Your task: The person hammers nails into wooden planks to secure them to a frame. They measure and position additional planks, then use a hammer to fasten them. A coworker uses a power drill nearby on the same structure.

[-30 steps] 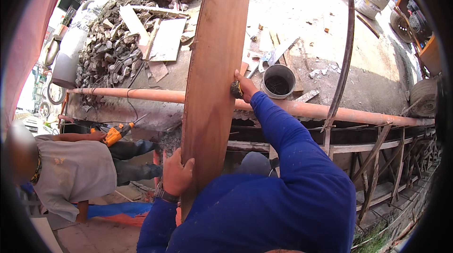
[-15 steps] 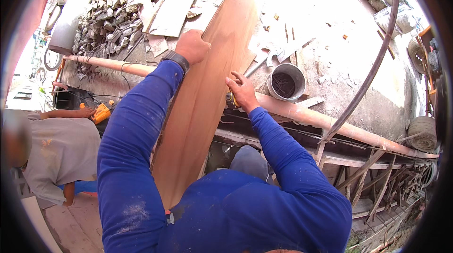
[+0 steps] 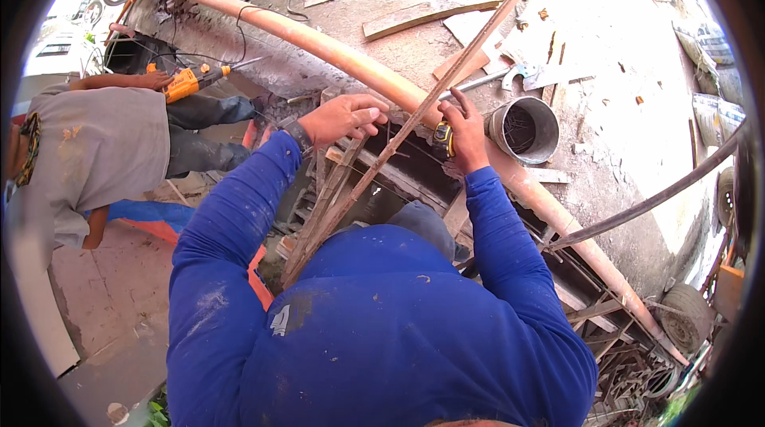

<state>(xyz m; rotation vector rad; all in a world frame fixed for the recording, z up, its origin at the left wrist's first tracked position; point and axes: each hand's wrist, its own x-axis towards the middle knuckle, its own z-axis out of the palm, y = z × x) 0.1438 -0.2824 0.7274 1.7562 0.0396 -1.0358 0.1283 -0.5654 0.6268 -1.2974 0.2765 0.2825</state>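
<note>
Between my hands the long wooden board stands on edge, so only its narrow rough side shows, slanting from my chest to the upper right. My left hand, a dark watch on its wrist, is just left of the board with fingers stretched and apart. To the right of it, my right hand grips a yellow-and-black tape measure against its palm, and its fingertips come close to the board's edge. Whether they touch it I cannot tell.
A long orange pipe crosses behind the board. A metal bucket of nails or similar thin pieces stands right of my hand. At left, another person holds a yellow power tool. A dark hose curves at right.
The board has turned from showing its broad face to standing on edge. My left hand has opened from its grip on the board's edge. The tape measure stays in my right hand.
</note>
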